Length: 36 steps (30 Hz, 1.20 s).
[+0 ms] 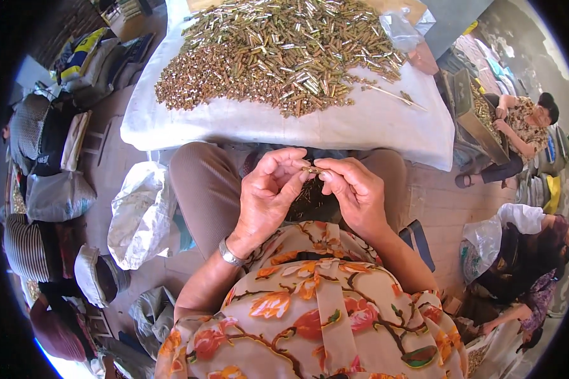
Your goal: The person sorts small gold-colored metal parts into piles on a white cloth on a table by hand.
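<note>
My left hand (267, 192) and my right hand (358, 194) meet over my lap, fingertips pinched on a small brass-coloured metal piece (310, 169) between them. Its exact kind is too small to make out. On the white-covered table (284, 134) in front of me lies a large heap of similar metal parts. Short copper-coloured pieces (193, 79) gather at its left, while longer, narrow brass-coloured pieces (310, 47) spread over the middle and right. Below my hands, between my knees, a dark container (313, 199) seems to hold more small pieces, partly hidden by my fingers.
A thin stick (395, 96) lies right of the heap, near a clear plastic bag (401, 31). A white sack (142, 215) stands by my left knee. At the right a person (518, 123) works over a wooden tray (471, 107); other people sit at both sides.
</note>
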### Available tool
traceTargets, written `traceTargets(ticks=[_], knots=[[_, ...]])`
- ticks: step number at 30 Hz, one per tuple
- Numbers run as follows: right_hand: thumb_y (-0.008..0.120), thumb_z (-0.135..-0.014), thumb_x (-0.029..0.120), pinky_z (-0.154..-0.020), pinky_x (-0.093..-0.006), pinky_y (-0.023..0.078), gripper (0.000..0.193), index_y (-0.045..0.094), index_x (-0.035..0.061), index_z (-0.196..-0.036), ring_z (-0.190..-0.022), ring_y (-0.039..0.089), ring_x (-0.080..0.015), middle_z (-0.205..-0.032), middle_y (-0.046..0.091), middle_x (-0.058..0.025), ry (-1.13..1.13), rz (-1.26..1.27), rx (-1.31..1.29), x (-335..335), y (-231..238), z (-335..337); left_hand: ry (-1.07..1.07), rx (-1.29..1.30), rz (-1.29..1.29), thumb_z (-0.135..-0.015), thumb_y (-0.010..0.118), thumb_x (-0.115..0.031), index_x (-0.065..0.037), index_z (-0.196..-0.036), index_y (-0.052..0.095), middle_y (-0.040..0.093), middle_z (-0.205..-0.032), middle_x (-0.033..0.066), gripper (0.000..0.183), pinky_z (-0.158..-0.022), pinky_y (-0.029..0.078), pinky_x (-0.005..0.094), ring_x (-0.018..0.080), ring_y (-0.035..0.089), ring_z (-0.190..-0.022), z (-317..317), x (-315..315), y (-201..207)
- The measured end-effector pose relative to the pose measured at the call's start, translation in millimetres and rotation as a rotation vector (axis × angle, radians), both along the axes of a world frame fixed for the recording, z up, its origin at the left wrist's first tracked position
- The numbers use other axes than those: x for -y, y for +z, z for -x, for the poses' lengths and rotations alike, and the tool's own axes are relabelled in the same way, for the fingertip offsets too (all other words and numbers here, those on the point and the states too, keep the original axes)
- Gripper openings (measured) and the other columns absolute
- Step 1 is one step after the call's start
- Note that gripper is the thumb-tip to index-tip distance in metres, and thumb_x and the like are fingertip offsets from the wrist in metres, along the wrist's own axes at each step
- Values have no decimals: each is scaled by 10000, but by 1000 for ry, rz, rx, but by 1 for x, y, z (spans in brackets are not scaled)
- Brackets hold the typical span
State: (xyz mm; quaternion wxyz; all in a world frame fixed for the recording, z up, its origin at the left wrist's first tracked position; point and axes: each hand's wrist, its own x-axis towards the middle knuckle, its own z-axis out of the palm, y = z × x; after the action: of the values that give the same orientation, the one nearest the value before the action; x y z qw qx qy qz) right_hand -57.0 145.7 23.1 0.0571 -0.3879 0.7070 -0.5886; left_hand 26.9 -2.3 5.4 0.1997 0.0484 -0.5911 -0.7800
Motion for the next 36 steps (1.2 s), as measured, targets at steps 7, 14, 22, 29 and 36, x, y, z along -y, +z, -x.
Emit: traceTargets(ticks=[7, 14, 22, 29, 36], knots=[[552, -922, 47, -544, -227, 464, 158, 636, -1, -1048, -604, 571, -103, -803, 602, -78, 179, -73, 58, -14, 5, 18, -203, 18, 16, -873, 603, 40, -5, -1143, 561, 642, -1009, 53, 277, -830, 513, 248, 107, 620, -903, 1, 21, 3], [512, -953, 87, -543, -219, 469, 206, 640, -31, -1062, -623, 578, -96, -783, 618, -70, 496, -30, 768, -17, 6, 14, -677, 39, -412, -814, 710, -65, -41, -1045, 539, 641, -908, 73, 288, -686, 523, 241, 127, 637, -748, 11, 28, -12], [564, -930, 172, -515, -222, 457, 182, 628, 13, -990, -595, 558, -98, -765, 591, -39, 295, 222, 1227, 6, -35, 47, -133, 315, 107, -860, 681, -154, -42, -1009, 626, 634, -790, 25, 194, -606, 501, 232, 80, 599, -664, 58, 51, -38], [586, -846, 66, -487, -309, 436, 227, 628, 59, -1069, -520, 521, -203, -689, 519, -37, -80, -241, -510, 80, -84, 121, 374, 238, 1044, -777, 658, -89, -71, -886, 625, 634, -818, 127, 115, -648, 507, 391, 303, 633, -722, 115, 79, -70], [566, -779, 54, -554, -380, 516, 256, 610, 113, -1024, -664, 625, -257, -871, 534, -80, -44, -447, -974, 87, -81, 136, 417, 249, 1338, -773, 623, -78, -69, -842, 567, 602, -867, 119, 90, -695, 506, 416, 309, 618, -813, 119, 71, -68]])
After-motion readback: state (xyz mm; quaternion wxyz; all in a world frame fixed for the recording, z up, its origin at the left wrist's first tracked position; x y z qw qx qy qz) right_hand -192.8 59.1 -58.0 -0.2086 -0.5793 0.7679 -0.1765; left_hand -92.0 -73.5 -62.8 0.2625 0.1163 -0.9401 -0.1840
